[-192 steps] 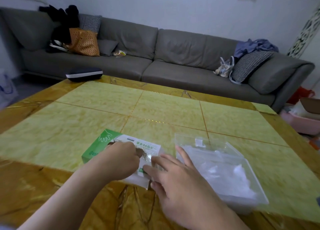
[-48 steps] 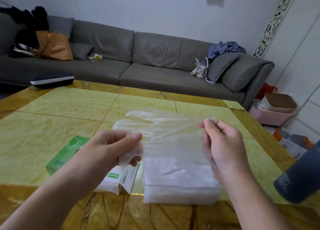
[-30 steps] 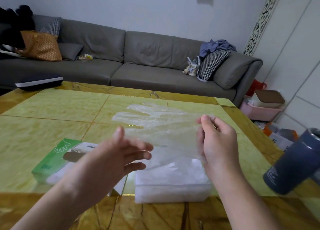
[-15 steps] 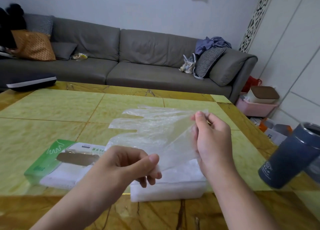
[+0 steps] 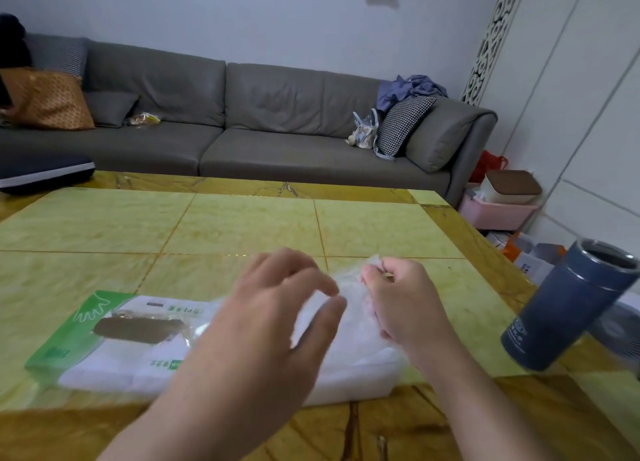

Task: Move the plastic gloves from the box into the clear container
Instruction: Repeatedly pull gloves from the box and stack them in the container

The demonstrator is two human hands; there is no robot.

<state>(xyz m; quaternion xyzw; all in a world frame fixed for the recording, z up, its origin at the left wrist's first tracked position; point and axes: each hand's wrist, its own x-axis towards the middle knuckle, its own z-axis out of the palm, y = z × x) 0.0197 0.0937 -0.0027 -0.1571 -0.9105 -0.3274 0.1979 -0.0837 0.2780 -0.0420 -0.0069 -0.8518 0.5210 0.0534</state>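
Over the glove-filled clear container (image 5: pixel 353 384), right hand (image 5: pixel 405 304) pinches a plastic glove (image 5: pixel 349 287), left hand (image 5: pixel 277 308) loose.

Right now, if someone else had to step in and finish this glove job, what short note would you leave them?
Left hand: open, fingers spread over the clear plastic container, holding nothing.
Right hand: pinches a crumpled thin transparent plastic glove just above the container.
Green-and-white cardboard glove box: lies flat on the yellow tiled table, left of the container, its opening facing up.
Done: a whitish pile of gloves already fills the container.
Left: drop this glove in. How many remain in the box cannot be seen.
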